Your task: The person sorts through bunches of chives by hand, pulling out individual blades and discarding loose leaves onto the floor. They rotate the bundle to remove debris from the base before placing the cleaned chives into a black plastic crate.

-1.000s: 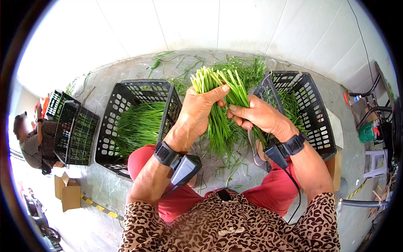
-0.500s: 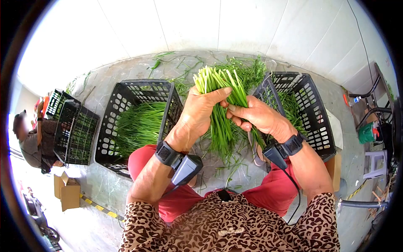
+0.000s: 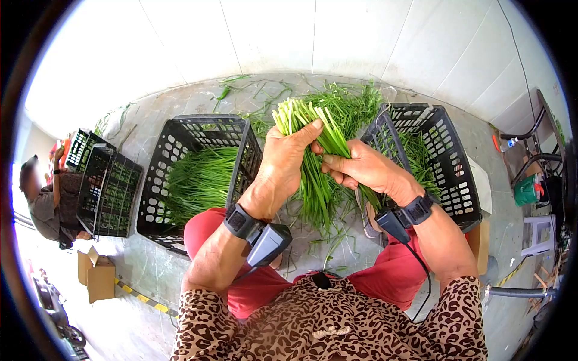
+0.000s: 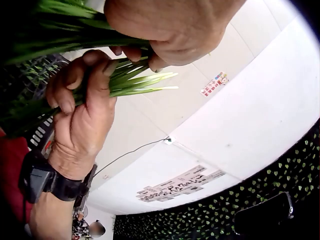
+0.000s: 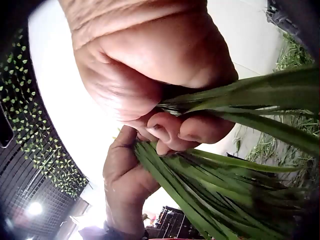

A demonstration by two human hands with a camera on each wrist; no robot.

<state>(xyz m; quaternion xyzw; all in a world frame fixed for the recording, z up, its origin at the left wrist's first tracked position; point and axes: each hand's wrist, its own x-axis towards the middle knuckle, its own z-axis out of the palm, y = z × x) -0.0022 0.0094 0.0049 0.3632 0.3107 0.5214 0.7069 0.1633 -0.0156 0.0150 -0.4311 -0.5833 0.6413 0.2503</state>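
Left hand [image 3: 282, 157] curled round thick bunch [image 3: 316, 189] of long green stalks, pale ends away from body, held up between crates. Right hand [image 3: 372, 168], just right of bunch, pinches smaller clump [image 3: 334, 137] between thumb and fingers. Left of bunch: black crate [image 3: 152, 207] with long green blades [image 3: 201, 180]. Right of bunch: second black crate [image 3: 454, 171], greens inside. Beyond bunch: loose greens [image 3: 355, 105] on floor, then white wall [image 3: 361, 42].
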